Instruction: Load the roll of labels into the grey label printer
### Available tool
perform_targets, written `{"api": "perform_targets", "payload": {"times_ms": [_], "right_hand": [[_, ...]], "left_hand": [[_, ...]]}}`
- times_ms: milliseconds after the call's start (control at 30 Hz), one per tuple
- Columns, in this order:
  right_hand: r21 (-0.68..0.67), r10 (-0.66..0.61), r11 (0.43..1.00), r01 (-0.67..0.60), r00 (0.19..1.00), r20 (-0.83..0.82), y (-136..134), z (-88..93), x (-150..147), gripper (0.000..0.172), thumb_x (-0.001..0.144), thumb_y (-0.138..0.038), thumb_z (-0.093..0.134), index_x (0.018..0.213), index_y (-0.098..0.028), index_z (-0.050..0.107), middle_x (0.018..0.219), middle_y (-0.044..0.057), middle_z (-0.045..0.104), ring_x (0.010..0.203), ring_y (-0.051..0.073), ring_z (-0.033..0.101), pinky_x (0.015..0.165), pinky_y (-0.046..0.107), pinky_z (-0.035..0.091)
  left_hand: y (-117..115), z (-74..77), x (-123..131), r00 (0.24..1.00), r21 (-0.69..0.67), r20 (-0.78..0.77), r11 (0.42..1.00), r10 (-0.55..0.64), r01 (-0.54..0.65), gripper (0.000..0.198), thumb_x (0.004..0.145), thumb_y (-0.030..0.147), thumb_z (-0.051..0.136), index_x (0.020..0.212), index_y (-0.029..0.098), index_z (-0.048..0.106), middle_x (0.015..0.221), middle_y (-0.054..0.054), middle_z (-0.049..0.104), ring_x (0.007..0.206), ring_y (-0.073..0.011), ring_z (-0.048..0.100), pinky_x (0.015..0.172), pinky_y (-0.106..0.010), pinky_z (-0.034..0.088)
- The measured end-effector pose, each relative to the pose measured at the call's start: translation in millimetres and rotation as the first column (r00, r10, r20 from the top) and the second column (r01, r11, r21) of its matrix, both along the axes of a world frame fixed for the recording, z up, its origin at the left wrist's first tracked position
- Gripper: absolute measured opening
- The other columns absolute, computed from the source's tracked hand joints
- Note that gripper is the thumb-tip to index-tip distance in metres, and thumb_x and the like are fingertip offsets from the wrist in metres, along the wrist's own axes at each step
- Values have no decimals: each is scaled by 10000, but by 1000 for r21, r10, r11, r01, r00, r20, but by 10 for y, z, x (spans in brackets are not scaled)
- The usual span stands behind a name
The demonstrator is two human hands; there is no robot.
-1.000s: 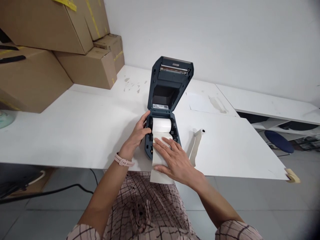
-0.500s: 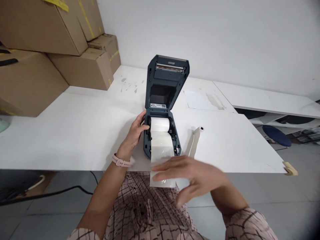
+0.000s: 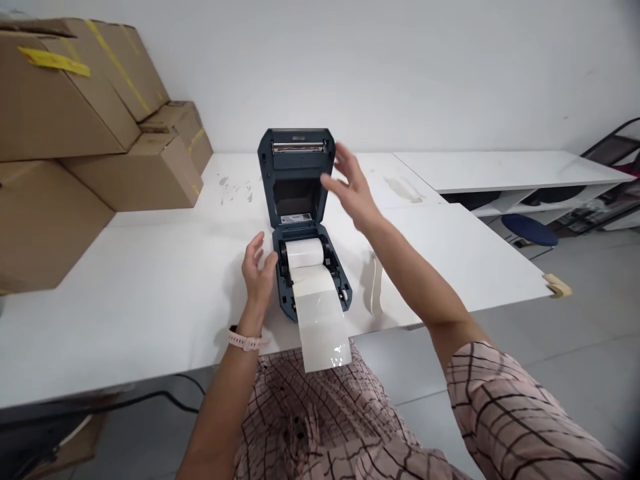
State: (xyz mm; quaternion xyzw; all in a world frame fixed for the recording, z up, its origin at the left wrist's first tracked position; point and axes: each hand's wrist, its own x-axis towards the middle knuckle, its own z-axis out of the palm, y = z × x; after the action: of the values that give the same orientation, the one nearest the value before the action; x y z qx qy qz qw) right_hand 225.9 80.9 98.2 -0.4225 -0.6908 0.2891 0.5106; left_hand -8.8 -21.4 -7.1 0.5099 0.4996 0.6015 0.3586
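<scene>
The right hand (image 3: pixel 353 190) has left the strip (image 3: pixel 323 327) since half a second ago and hangs open, fingers spread, beside the raised lid (image 3: pixel 295 170). The left hand (image 3: pixel 257 267), open too, is just beside the printer (image 3: pixel 284 297) at the table's (image 3: pixel 150 293) near edge, with the roll (image 3: pixel 303 252) in its bay. Unheld, the loose strip could be caught crooked if the lid came down. The lid's sticker (image 3: pixel 296 218) is unreadable.

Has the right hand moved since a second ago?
Yes. The right hand left the paper strip at the front of the printer and rose to the right edge of the open lid.
</scene>
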Motion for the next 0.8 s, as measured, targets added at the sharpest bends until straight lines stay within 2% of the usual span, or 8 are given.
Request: {"api": "perform_targets", "payload": {"times_ms": [33, 100, 233, 333, 433, 533, 667, 800], "right_hand": [[-20, 3, 1000, -3, 1000, 22, -145, -124, 31, 844, 877, -688, 663, 1597, -380, 347, 1700, 26, 361, 1565, 342, 350, 1243, 599, 333], [-112, 15, 994, -7, 997, 70, -435, -358, 117, 798, 873, -591, 691, 1573, -339, 400, 1665, 80, 419, 1498, 345, 452, 1213, 595, 387], [-306, 117, 950, -70, 983, 140, -804, -642, 299, 762, 876, -467, 676, 1569, -286, 416, 1635, 130, 456, 1469, 339, 495, 1193, 596, 415], [-368, 258, 912, -180, 950, 177, -924, -707, 352, 804, 883, -436, 671, 1610, -328, 344, 1685, 94, 394, 1534, 330, 416, 1224, 609, 376], [-378, 362, 887, -264, 906, 217, -1008, -750, 343, 853, 885, -431, 672, 1639, -328, 285, 1748, 77, 267, 1596, 318, 304, 1260, 605, 322], [-364, 375, 890, -276, 896, 237, -1067, -795, 341, 844, 898, -449, 662, 1642, -342, 277, 1767, 68, 208, 1613, 308, 267, 1266, 608, 313], [-316, 350, 908, -274, 913, 212, -989, -690, 413, 857, 863, -511, 728, 1611, -323, 353, 1722, 104, 332, 1574, 334, 352, 1244, 613, 342], [-136, 100, 985, -104, 994, -34, -514, -246, 427, 862, 873, -678, 669, 1579, -268, 391, 1702, 137, 357, 1530, 328, 423, 1242, 553, 363]], "left_hand": [[-61, 35, 21, 992, 120, -123, 993, 22, -8, 478, 907, 467, 639, 1345, 275, 643, 1519, -80, 594, 1463, -328, 483, 1258, -564, 320], [-208, 127, 83, 936, 258, -348, 956, -44, 140, 352, 966, 447, 585, 1251, 280, 707, 1400, -68, 686, 1391, -317, 558, 1250, -569, 334], [-500, 252, 236, 666, 108, -681, 857, -305, 503, 501, 969, 485, 601, 1414, 257, 631, 1521, -96, 616, 1453, -340, 523, 1284, -593, 256], [-618, 218, 298, 515, -23, -775, 831, -366, 556, 631, 961, 558, 599, 1513, 259, 535, 1615, -111, 512, 1536, -348, 419, 1307, -604, 160], [-632, 159, 294, 468, -25, -820, 838, -328, 545, 642, 975, 574, 572, 1535, 269, 504, 1640, -105, 475, 1559, -340, 380, 1313, -605, 118], [-626, 134, 283, 444, -13, -844, 839, -301, 544, 652, 971, 590, 569, 1536, 274, 503, 1633, -102, 484, 1547, -347, 401, 1307, -625, 133], [-773, 107, 344, 426, 22, -872, 851, -240, 524, 603, 993, 520, 558, 1534, 257, 514, 1615, -106, 509, 1555, -347, 387, 1306, -619, 192], [-1081, 89, 456, 397, 25, -890, 845, -225, 534, 614, 1005, 456, 549, 1557, 194, 488, 1628, -150, 478, 1557, -348, 383, 1297, -605, 274]]}}
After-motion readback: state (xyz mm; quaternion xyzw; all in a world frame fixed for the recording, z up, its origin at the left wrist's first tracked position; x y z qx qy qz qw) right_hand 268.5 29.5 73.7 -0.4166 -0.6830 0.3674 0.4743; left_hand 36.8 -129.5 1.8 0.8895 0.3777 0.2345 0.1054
